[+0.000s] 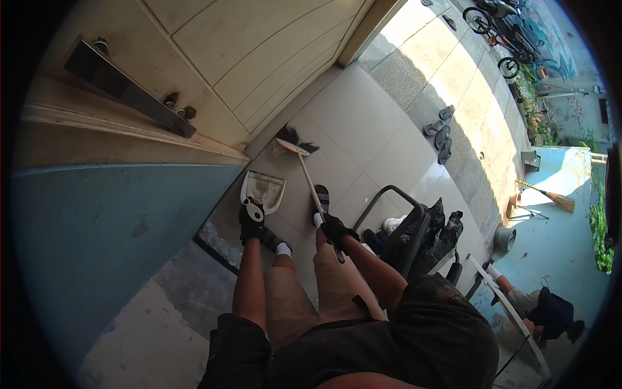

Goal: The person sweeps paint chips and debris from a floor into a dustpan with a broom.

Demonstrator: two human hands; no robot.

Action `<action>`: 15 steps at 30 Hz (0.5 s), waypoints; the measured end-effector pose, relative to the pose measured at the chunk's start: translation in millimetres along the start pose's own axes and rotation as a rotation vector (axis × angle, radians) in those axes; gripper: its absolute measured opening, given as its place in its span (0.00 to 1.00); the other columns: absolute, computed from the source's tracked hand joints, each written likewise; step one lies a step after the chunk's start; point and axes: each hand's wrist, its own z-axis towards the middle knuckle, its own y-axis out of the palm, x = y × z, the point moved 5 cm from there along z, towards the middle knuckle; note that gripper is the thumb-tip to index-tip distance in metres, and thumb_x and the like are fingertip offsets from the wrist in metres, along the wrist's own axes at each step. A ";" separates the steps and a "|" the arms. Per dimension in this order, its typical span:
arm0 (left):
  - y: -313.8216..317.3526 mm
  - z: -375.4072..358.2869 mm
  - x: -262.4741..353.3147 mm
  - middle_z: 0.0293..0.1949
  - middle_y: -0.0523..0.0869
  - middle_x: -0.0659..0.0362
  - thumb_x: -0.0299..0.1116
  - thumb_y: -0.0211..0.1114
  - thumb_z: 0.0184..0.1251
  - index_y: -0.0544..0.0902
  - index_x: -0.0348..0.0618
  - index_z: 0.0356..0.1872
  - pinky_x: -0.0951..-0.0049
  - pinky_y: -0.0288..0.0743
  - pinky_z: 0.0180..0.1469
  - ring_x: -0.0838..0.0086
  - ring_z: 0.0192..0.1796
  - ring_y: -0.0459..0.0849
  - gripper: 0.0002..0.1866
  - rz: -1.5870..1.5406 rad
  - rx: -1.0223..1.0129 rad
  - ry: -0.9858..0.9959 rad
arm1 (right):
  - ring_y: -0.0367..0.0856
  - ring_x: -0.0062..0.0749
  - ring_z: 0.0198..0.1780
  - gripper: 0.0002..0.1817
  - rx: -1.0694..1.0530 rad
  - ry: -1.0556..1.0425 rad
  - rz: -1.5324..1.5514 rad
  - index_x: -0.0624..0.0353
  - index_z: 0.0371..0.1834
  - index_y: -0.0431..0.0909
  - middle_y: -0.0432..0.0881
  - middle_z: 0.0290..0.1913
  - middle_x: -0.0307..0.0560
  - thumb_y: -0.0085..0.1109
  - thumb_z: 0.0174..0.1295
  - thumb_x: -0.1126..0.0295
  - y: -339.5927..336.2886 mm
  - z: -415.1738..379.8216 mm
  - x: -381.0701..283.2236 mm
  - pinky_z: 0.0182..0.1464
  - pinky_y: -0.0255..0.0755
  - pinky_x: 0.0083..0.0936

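My left hand (252,217), in a dark glove, is closed round the handle end of a white dustpan (264,189), which lies on the tiled floor by the wall corner. Some debris shows inside the pan. In a black glove, my right hand (335,228) grips the pale stick of a broom (306,170). The broom's black bristles (297,137) rest on the tiles near the base of the door, a little beyond the dustpan.
A black-framed chair (414,230) with dark plastic on it stands at my right, shoes beside it. Sandals (442,137) lie outside the tiles. A straw broom (558,200) leans on the far wall. Another person (551,314) is at lower right. A bicycle (502,32) stands far off.
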 end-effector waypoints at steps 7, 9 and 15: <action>-2.9 2.5 -3.0 0.23 0.82 0.47 0.41 0.57 0.66 0.79 0.39 0.27 0.58 0.74 0.30 0.52 0.29 0.82 0.15 -0.052 0.117 0.046 | 0.68 0.27 0.18 0.33 0.099 -0.119 -0.028 0.51 0.73 0.55 0.72 0.24 0.42 0.46 0.61 0.70 -20.5 -52.8 9.6 0.19 0.67 0.27; 0.8 0.6 -17.2 0.22 0.81 0.47 0.41 0.57 0.66 0.79 0.40 0.26 0.57 0.73 0.30 0.52 0.28 0.81 0.15 -0.054 0.136 0.010 | 0.69 0.27 0.19 0.31 0.141 -0.111 -0.010 0.51 0.72 0.56 0.72 0.27 0.44 0.48 0.63 0.71 -29.0 -34.6 19.4 0.18 0.68 0.27; -4.4 -17.7 -6.3 0.24 0.79 0.51 0.46 0.56 0.69 0.76 0.39 0.27 0.61 0.70 0.31 0.59 0.28 0.79 0.19 -0.004 0.166 0.009 | 0.68 0.29 0.17 0.29 0.043 0.036 0.416 0.54 0.70 0.57 0.70 0.21 0.42 0.50 0.65 0.68 -42.1 46.5 12.4 0.16 0.67 0.27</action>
